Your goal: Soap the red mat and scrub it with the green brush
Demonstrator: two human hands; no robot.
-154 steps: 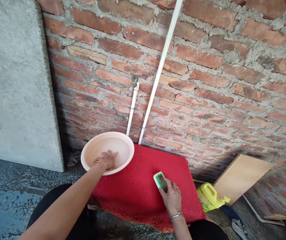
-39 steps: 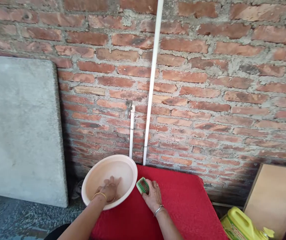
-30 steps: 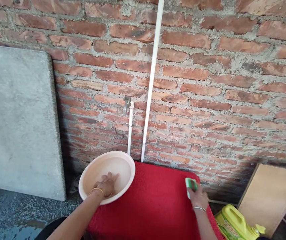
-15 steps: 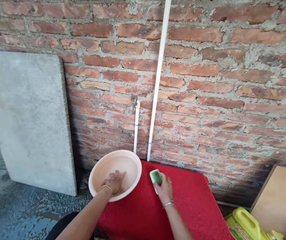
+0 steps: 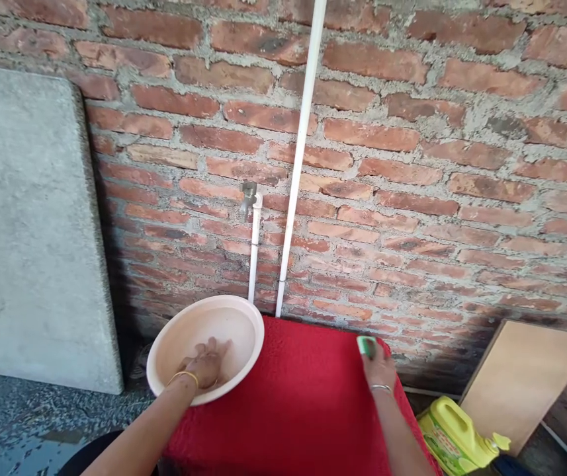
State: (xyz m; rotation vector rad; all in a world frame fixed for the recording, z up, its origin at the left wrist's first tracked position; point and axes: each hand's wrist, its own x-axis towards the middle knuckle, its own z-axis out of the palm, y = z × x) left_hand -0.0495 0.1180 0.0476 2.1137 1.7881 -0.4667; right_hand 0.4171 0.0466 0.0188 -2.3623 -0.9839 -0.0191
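Note:
My left hand (image 5: pixel 204 365) is down inside a pale pink plastic basin (image 5: pixel 157 370), its fingers spread apart; whatever lies beneath the palm is hidden. The basin sits tilted on the left end of a red cloth-covered surface (image 5: pixel 303 403). In my right hand (image 5: pixel 381 370) is a scrubbing brush (image 5: pixel 365 345) with a white-and-green edge, held at the far right corner of the red cloth. Most of the brush is covered by my fingers, and its bristle side is blurred.
A tap (image 5: pixel 248 198) on a short white pipe and a tall white pipe (image 5: pixel 299 149) run along the brick wall. A concrete slab (image 5: pixel 25 231) leans at the left, over wet floor. At right stand a yellow jug (image 5: pixel 454 433) and a tan board (image 5: pixel 524 377).
My right hand has carried the brush rightward across the red cloth, to its far right corner. My left hand stays in the basin. The whole view has shifted slightly to the right.

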